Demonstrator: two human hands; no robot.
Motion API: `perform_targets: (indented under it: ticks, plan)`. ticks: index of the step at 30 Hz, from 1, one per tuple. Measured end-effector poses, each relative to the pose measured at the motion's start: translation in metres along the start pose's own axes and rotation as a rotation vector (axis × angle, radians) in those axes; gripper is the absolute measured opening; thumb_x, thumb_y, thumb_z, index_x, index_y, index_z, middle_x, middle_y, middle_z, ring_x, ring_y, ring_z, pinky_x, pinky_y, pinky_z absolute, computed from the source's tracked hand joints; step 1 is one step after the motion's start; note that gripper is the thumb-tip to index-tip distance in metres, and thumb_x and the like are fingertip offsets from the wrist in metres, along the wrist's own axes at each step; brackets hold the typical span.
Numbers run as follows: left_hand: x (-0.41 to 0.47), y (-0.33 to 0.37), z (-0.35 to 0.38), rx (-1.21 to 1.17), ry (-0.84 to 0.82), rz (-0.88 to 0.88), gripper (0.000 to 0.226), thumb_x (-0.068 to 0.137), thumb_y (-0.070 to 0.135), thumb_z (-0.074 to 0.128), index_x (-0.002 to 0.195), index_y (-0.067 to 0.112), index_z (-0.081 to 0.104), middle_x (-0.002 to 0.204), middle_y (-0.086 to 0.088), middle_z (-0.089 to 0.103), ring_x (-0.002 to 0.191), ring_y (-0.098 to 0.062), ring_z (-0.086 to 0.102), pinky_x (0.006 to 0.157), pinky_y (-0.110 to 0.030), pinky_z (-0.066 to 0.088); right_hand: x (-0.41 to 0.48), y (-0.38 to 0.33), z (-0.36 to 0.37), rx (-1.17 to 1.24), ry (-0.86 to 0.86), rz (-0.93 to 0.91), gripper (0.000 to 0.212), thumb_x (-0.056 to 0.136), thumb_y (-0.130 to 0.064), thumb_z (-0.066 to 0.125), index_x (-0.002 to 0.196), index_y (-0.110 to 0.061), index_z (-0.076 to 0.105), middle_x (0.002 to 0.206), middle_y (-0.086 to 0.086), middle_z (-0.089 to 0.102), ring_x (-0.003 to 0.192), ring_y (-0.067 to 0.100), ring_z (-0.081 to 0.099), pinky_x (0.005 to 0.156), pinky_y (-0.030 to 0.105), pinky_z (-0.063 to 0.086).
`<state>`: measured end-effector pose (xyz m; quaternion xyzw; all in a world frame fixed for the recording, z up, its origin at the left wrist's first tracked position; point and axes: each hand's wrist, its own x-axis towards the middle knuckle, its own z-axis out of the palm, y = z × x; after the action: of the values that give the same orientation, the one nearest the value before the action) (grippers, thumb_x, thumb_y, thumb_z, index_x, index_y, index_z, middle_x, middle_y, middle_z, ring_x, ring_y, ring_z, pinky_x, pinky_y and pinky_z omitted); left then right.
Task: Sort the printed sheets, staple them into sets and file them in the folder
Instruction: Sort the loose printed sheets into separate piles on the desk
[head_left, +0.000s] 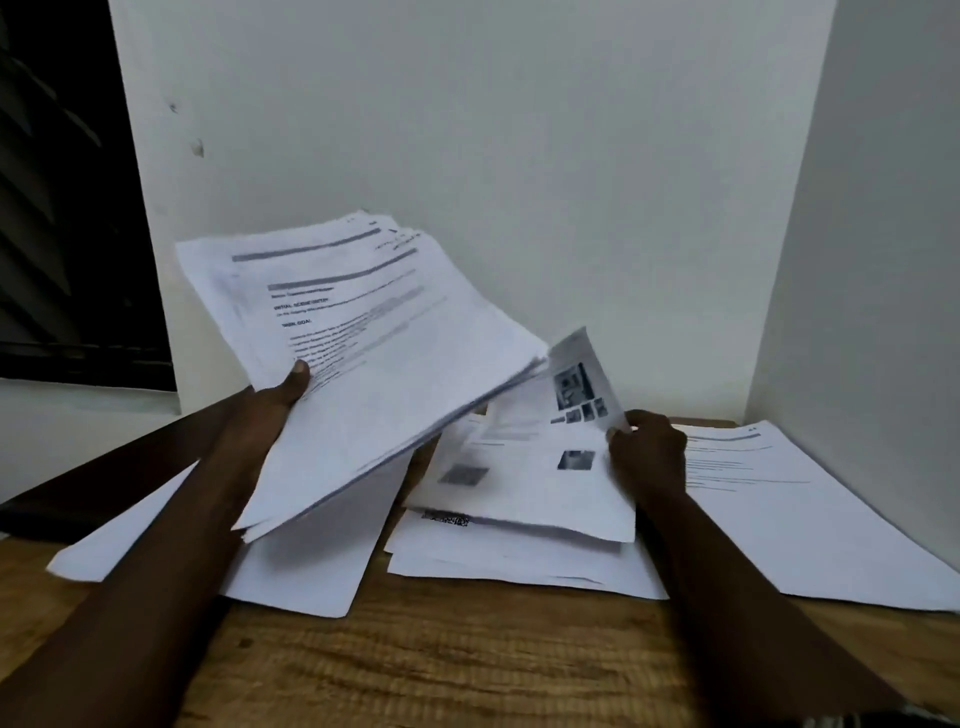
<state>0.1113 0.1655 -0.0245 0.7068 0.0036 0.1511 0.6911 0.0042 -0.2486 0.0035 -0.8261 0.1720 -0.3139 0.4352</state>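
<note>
The step in hand is, by my reading, sorting. The left hand (280, 395) grips a thick stack of printed sheets (374, 343) at its near left edge, thumb on top and fingers hidden beneath. It holds the stack tilted above the wooden table (467, 665), at about ten o'clock from the middle of the view. The right hand (647, 452), at about four o'clock, pinches the right edge of a photo sheet (571, 374), which curls upward there while the rest of it lies over the middle pile (519, 556).

Two more piles lie flat on the table. The left pile (311, 566) sits at seven o'clock, partly under the raised stack. The right pile (810, 514) sits at three o'clock, close to the side wall and just beside the right hand.

To do this well, the person should read the sheet's heading before letting go, since the three piles look alike from above. The sheet should go down flat and square on its pile, because the middle pile is already fanned and its edges are ragged. Uneven edges will likely make stapling awkward later.

The stack droops at its far corner, so a firmer grip or a rest on the table would stop sheets sliding off. The three piles should stay apart so they do not mix.

No stapler is in view. A dark flat thing (78, 483) at nine o'clock may be the folder, but I cannot tell.
</note>
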Motion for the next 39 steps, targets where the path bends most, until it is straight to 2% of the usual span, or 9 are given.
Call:
perform_targets:
  ticks: [3, 6, 9, 13, 19, 22, 25, 33, 39]
  plan:
    - [-0.052, 0.042, 0.029, -0.021, -0.050, 0.034, 0.097, 0.052, 0.084, 0.073, 0.130, 0.028, 0.061, 0.123, 0.007, 0.069, 0.111, -0.017, 0.067, 0.100, -0.042, 0.051, 0.002, 0.004, 0.007, -0.133, -0.133, -0.025, 0.024, 0.082, -0.007, 0.060, 0.103, -0.007, 0.072, 0.106, 0.020, 0.069, 0.102, 0.037, 0.061, 0.080, 0.033, 0.046]
    - [-0.087, 0.065, 0.052, -0.075, -0.183, 0.131, 0.069, 0.068, 0.061, 0.069, 0.127, 0.026, 0.060, 0.115, 0.009, 0.070, 0.099, -0.007, 0.069, 0.088, -0.028, 0.055, 0.006, 0.008, 0.008, -0.246, -0.143, -0.013, 0.019, 0.080, -0.006, 0.059, 0.097, -0.003, 0.068, 0.103, 0.022, 0.067, 0.100, 0.040, 0.061, 0.075, 0.032, 0.044]
    - [-0.098, 0.066, 0.060, -0.154, -0.226, 0.135, 0.076, 0.063, 0.063, 0.082, 0.125, 0.023, 0.064, 0.117, 0.002, 0.073, 0.104, -0.018, 0.071, 0.092, -0.037, 0.055, 0.006, 0.009, 0.010, -0.287, -0.100, -0.070, 0.025, 0.081, -0.002, 0.057, 0.106, 0.003, 0.059, 0.109, 0.025, 0.063, 0.105, 0.041, 0.058, 0.081, 0.035, 0.045]
    - [-0.103, 0.070, 0.066, -0.229, -0.274, 0.105, 0.046, 0.078, 0.045, 0.071, 0.119, 0.023, 0.066, 0.114, -0.002, 0.074, 0.101, -0.022, 0.073, 0.075, -0.033, 0.061, 0.005, -0.010, 0.007, 0.022, 0.000, -0.108, 0.039, 0.090, -0.028, 0.065, 0.119, -0.002, 0.060, 0.108, 0.018, 0.068, 0.108, 0.033, 0.061, 0.091, 0.037, 0.045]
    - [-0.106, 0.071, 0.068, -0.185, -0.192, 0.092, 0.046, 0.081, 0.046, 0.077, 0.118, 0.021, 0.067, 0.110, -0.003, 0.075, 0.101, -0.026, 0.072, 0.088, -0.042, 0.058, -0.021, -0.068, -0.008, 0.573, -0.613, -0.001, 0.052, 0.087, -0.059, 0.059, 0.100, -0.009, 0.066, 0.094, 0.002, 0.072, 0.080, 0.018, 0.067, 0.059, 0.021, 0.051]
    - [-0.109, 0.071, 0.069, -0.187, -0.172, 0.118, 0.046, 0.080, 0.048, 0.072, 0.118, 0.022, 0.068, 0.111, -0.002, 0.075, 0.104, -0.025, 0.071, 0.090, -0.041, 0.056, -0.030, -0.070, -0.002, 0.520, -0.713, -0.119, 0.030, 0.085, -0.032, 0.073, 0.106, -0.010, 0.068, 0.103, 0.003, 0.074, 0.090, 0.022, 0.072, 0.081, 0.036, 0.060]
    - [-0.113, 0.073, 0.073, -0.323, -0.246, 0.037, 0.040, 0.090, 0.038, 0.064, 0.124, 0.018, 0.064, 0.116, -0.005, 0.073, 0.106, -0.026, 0.071, 0.080, -0.040, 0.061, -0.031, -0.069, 0.001, 0.570, -0.614, -0.122, 0.019, 0.083, -0.012, 0.074, 0.102, -0.011, 0.070, 0.101, 0.011, 0.074, 0.092, 0.027, 0.072, 0.085, 0.045, 0.057]
    - [-0.119, 0.076, 0.077, -0.351, -0.358, -0.111, 0.045, 0.091, 0.035, 0.062, 0.129, 0.013, 0.061, 0.121, -0.014, 0.070, 0.111, -0.034, 0.067, 0.087, -0.057, 0.055, -0.016, -0.057, 0.018, 0.480, -0.342, -0.057, 0.025, 0.086, -0.037, 0.061, 0.082, -0.012, 0.066, 0.094, 0.012, 0.073, 0.096, 0.038, 0.067, 0.090, 0.055, 0.053]
    - [-0.109, 0.076, 0.063, -0.101, -0.224, 0.045, 0.073, 0.062, 0.069, 0.078, 0.118, 0.022, 0.069, 0.116, -0.007, 0.073, 0.103, -0.027, 0.071, 0.095, -0.049, 0.054, 0.000, -0.048, 0.024, 0.478, -0.285, -0.017, 0.036, 0.086, -0.041, 0.049, 0.080, -0.007, 0.057, 0.079, 0.005, 0.061, 0.076, 0.024, 0.055, 0.077, 0.037, 0.047]
